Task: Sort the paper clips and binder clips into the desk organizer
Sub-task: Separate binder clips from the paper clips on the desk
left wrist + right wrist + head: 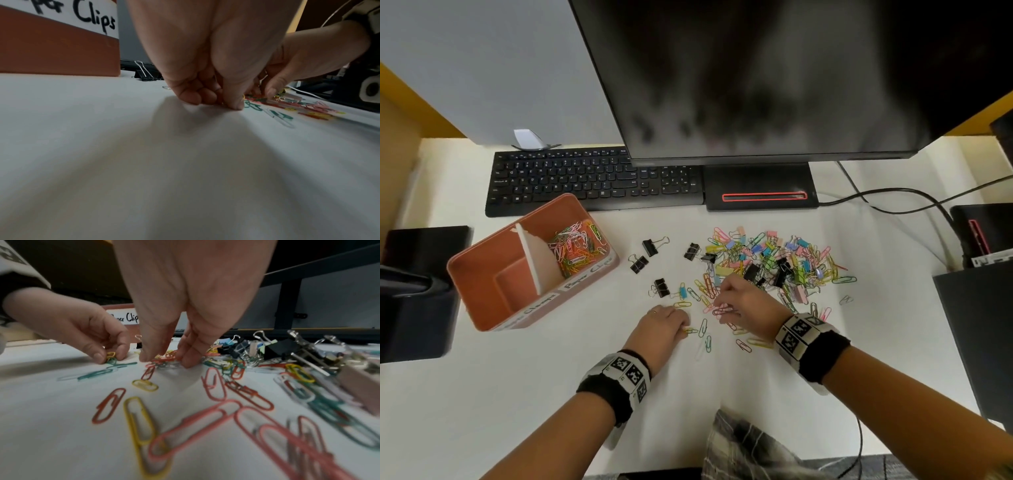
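Observation:
A mixed pile of coloured paper clips and binder clips [774, 263] lies on the white desk right of centre. An orange desk organizer [530, 263] stands at the left; its right compartment holds paper clips [577, 246], its left one looks empty. My left hand [681, 327] pinches a yellow paper clip [110, 355] against the desk. My right hand [719, 306] pinches a small bunch of pink and red paper clips [164, 360] at the pile's near edge. Loose black binder clips [650, 248] lie between organizer and pile.
A black keyboard [592, 178] and monitor base [760, 186] sit behind the work area, with a big monitor [774, 75] overhead. Cables [893, 202] run at the right. Dark boxes stand at the far left [417, 294] and right [979, 329] edges.

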Demonstrator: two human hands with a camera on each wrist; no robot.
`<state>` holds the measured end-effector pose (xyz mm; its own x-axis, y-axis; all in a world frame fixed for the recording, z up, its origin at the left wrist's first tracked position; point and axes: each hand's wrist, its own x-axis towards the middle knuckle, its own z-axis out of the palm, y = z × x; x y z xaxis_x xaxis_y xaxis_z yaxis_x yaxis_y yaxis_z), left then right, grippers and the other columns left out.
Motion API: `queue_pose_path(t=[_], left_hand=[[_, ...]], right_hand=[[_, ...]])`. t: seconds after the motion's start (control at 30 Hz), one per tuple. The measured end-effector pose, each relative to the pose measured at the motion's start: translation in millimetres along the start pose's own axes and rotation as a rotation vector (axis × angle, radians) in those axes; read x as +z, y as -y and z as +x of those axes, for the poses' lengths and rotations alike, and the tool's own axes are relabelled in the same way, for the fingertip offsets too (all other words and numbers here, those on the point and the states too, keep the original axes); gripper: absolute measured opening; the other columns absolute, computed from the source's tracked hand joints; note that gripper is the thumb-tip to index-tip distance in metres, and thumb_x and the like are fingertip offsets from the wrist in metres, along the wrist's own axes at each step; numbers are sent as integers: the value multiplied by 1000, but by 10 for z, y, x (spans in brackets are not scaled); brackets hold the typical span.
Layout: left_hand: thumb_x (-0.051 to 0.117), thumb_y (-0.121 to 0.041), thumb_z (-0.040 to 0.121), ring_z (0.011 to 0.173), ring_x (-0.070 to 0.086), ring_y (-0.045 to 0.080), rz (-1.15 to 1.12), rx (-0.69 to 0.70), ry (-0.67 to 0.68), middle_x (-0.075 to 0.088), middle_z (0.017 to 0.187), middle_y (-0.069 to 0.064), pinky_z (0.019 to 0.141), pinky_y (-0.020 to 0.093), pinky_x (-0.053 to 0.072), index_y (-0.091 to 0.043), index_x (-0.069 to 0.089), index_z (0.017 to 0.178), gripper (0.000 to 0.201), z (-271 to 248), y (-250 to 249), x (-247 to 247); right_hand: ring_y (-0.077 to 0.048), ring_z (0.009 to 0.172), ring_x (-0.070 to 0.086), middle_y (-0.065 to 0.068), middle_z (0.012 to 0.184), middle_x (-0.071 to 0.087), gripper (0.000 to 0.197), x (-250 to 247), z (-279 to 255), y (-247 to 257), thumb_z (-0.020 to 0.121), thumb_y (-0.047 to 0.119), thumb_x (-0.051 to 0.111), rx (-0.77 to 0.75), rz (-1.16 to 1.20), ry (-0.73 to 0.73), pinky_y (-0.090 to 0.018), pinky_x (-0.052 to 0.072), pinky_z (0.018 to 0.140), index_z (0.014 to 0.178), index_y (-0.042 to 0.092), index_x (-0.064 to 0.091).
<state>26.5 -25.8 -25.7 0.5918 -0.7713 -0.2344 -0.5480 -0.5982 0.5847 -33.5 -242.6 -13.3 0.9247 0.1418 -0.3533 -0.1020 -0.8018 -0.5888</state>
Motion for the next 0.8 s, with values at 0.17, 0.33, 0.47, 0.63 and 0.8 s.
queue_pose_path(t=[0.17, 0.33, 0.47, 0.63, 0.8], left_hand=[[59, -23, 88, 87, 45, 15, -114, -28, 25, 53, 89, -3, 84, 28, 39, -12, 63, 91, 12, 28, -93, -19], [70, -30, 78, 96, 42, 12, -157, -76, 64, 39, 102, -8, 86, 25, 40, -18, 61, 75, 15, 39, -302, 187], [70, -16, 77, 88, 45, 13, -165, -160, -15, 44, 96, -6, 79, 25, 42, -15, 55, 70, 17, 53, -368, 266], [54, 7, 75, 68, 49, 24, -158, -163, -72, 53, 74, 9, 63, 41, 46, -6, 50, 67, 16, 136, -284, 111], [53, -1, 82, 74, 54, 26, -174, -196, -2, 59, 80, 12, 71, 34, 44, -7, 51, 77, 8, 162, -215, -33]], right_hand=[[-19, 95, 53, 0, 114, 48, 47, -49, -114, -87, 74, 30, 74, -68, -190, 46, -31, 48, 82, 118, 24, 60], [-23, 96, 53, -8, 110, 49, 45, -2, -49, -59, 78, 13, 72, -56, -105, 15, -33, 49, 85, 121, 14, 60], [-25, 93, 56, -11, 107, 53, 23, 6, 31, 7, 83, 10, 65, -2, -33, -30, -35, 49, 86, 106, 7, 67], [-21, 95, 56, -8, 103, 55, 15, 2, 97, 55, 88, 15, 59, 69, -28, -21, -29, 47, 84, 94, 6, 69], [-22, 99, 54, -7, 101, 64, 16, -5, 115, 79, 91, 18, 54, 77, -98, 41, -33, 45, 85, 97, 9, 66]])
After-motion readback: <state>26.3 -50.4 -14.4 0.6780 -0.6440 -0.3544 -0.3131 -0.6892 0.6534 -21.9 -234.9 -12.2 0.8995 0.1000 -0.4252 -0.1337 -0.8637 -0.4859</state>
